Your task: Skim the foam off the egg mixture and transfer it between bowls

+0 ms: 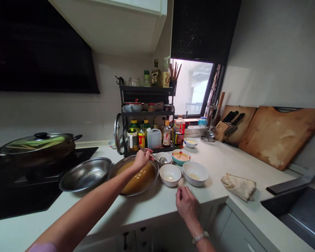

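My left hand (143,159) reaches over a wide metal basin of brown liquid (126,183), with pale bits floating in it. Its fingers are closed on the handle of a metal spoon (162,160), whose tip is in a small bowl (166,154). Curled near the counter's front edge, my right hand (186,203) is closed; anything inside it is hidden. Just beyond it are a white bowl with a brown rim (170,175) and a larger white bowl (195,174), each with a little contents. A teal bowl (181,158) holds orange-pink liquid.
An empty metal basin (85,174) stands left, beside a lidded pan (38,145) on the stove. Behind is a black rack (147,113) with bottles and jars. To the right are a cloth (238,186), knife block (223,131), cutting boards (280,134) and sink (301,213).
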Demonstrator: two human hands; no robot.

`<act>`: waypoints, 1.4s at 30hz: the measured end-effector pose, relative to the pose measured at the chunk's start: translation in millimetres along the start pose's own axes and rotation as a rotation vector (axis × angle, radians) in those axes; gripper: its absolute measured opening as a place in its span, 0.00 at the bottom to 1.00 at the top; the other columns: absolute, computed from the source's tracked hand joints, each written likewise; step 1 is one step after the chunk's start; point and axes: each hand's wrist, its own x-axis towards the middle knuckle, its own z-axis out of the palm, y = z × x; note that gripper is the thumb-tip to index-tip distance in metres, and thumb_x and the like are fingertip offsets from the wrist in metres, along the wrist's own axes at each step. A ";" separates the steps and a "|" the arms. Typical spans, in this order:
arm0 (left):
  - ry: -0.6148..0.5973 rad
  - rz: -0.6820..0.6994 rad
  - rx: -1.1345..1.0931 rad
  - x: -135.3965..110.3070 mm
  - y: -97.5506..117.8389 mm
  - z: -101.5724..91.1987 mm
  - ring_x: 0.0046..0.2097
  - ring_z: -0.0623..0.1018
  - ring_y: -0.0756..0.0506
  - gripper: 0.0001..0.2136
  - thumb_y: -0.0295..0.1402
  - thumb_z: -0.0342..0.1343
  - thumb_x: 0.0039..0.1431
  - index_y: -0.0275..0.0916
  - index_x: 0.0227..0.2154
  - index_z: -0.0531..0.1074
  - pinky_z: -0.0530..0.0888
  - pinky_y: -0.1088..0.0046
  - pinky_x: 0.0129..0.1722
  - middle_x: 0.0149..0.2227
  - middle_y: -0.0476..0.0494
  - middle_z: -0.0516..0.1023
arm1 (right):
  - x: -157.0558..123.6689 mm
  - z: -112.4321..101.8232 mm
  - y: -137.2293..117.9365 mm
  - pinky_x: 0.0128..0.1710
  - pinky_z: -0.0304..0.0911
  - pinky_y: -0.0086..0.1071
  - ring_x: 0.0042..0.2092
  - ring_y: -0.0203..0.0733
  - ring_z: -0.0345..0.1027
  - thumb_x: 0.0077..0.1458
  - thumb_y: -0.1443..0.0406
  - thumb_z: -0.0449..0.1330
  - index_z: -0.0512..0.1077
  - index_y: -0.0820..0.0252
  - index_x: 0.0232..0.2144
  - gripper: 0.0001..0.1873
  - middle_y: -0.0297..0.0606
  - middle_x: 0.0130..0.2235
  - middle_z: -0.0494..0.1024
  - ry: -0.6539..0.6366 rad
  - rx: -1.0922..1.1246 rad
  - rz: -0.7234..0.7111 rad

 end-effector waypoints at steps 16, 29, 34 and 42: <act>0.294 -0.133 -0.304 -41.6 43.0 -75.7 0.23 0.77 0.51 0.07 0.26 0.50 0.57 0.31 0.31 0.73 0.75 0.76 0.30 0.20 0.47 0.76 | -0.2 1.2 2.2 0.25 0.49 0.30 0.25 0.36 0.65 0.58 0.67 0.48 0.67 0.58 0.25 0.12 0.35 0.25 0.72 -0.021 0.000 -0.006; -0.014 0.364 0.422 -143.7 50.2 -136.9 0.26 0.78 0.48 0.12 0.37 0.45 0.62 0.38 0.39 0.71 0.75 0.72 0.28 0.26 0.46 0.76 | 1.2 4.2 6.3 0.25 0.50 0.29 0.26 0.38 0.64 0.58 0.66 0.46 0.66 0.58 0.22 0.14 0.36 0.24 0.71 -0.037 0.067 0.020; -0.071 0.554 0.616 -156.9 59.0 -129.3 0.26 0.75 0.51 0.11 0.31 0.42 0.63 0.38 0.39 0.70 0.72 0.76 0.29 0.29 0.46 0.72 | 9.7 -15.6 -5.6 0.24 0.55 0.28 0.22 0.36 0.62 0.59 0.62 0.47 0.65 0.58 0.21 0.16 0.34 0.20 0.68 -0.044 0.335 0.030; -0.396 0.637 0.950 -161.9 69.6 -105.3 0.33 0.74 0.49 0.13 0.25 0.43 0.62 0.38 0.43 0.70 0.70 0.75 0.34 0.37 0.42 0.71 | 28.7 -77.6 -114.2 0.28 0.66 0.28 0.26 0.32 0.63 0.56 0.66 0.55 0.66 0.61 0.47 0.15 0.40 0.39 0.71 -0.202 0.753 -0.105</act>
